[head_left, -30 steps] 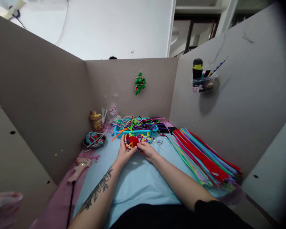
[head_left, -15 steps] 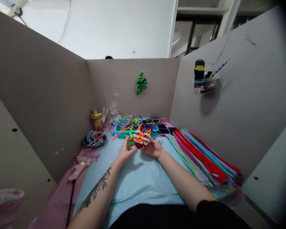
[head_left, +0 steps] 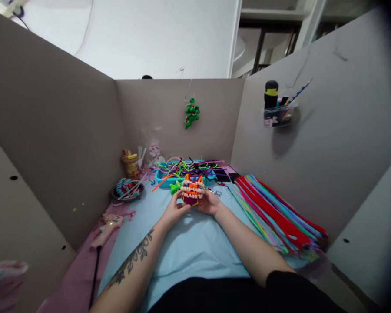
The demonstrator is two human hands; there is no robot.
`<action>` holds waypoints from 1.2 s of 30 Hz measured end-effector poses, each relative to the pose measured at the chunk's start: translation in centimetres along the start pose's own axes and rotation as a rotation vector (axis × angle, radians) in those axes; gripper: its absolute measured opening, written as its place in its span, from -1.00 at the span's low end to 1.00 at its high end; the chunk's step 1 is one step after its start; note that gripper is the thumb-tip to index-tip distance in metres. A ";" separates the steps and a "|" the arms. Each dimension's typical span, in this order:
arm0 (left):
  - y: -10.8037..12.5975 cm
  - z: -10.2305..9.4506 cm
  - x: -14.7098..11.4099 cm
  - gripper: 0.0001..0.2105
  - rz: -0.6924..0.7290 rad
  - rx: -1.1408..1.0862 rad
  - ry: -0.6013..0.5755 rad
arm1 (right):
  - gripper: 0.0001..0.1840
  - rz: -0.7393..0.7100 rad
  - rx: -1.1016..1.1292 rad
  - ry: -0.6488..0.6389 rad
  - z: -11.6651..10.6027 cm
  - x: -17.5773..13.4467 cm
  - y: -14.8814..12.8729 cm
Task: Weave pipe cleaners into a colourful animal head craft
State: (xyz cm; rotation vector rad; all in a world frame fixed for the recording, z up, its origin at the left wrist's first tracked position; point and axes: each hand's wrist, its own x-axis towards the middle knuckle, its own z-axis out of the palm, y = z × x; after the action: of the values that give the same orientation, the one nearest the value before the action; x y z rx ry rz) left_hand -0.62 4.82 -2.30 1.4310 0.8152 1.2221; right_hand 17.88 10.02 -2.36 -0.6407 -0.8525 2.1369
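Note:
Between my two hands is a small pipe-cleaner figure (head_left: 193, 191), orange and purple, with cream curled bands across it and pointed orange tips on top. My left hand (head_left: 176, 208) grips its left side, thumb along the lower edge. On the other side my right hand (head_left: 211, 202) holds it, fingers partly hidden behind. Just behind my left hand shows a bright green fuzzy piece (head_left: 175, 188); whether it joins the figure I cannot tell. Small scissors (head_left: 217, 193) lie beyond my right hand on the light blue cloth (head_left: 195, 248).
A blue tray (head_left: 163, 181) heaped with loose pipe cleaners stands behind. Bundled pipe cleaners (head_left: 276, 213) lie right. On the left are a glue gun (head_left: 108, 229), a dark bowl (head_left: 130, 196) and a yellow-lidded cup (head_left: 130, 165). Grey partitions (head_left: 156, 108) surround the table; a green ornament (head_left: 192, 113) hangs there.
The figure has turned so its banded side faces me more squarely. My left hand has shifted its hold, closing in on the left side. The scissors show more clearly.

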 end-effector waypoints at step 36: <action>1.4 -1.0 1.0 -0.03 0.034 -0.047 0.335 | -0.48 -0.558 -0.554 0.261 3.9 0.9 3.1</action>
State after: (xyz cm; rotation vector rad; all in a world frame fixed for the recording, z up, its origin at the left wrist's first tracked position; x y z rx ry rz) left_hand -1.51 5.73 -0.70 1.2227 0.9834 1.5215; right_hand 13.41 7.74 -2.24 -0.8163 -1.3062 1.2877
